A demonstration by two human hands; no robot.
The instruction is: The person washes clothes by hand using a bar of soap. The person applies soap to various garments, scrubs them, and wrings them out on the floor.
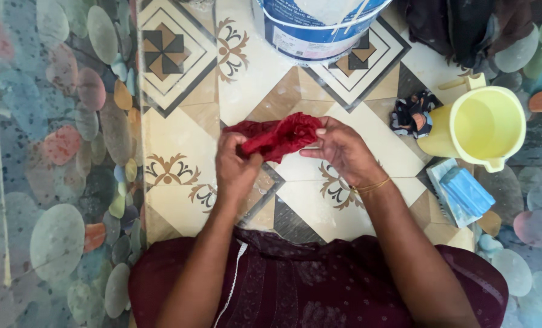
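Hands met over the patterned floor tile (pixel 180 127): left hand (pixel 234 165) and right hand (pixel 342 147) both pinched shut on a bunched red cloth (pixel 278 135), seemingly mid-scrub. White bucket (pixel 310 27) at twelve o'clock, yellow jug (pixel 480 124) at three; continued rubbing would want firm, opposed grips.

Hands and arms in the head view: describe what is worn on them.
Both forearms are bare, with no sleeves reaching them and no gloves on the left hand or the right hand. A thin gold bangle circles the right wrist. No rings can be made out. The left wrist carries nothing visible.
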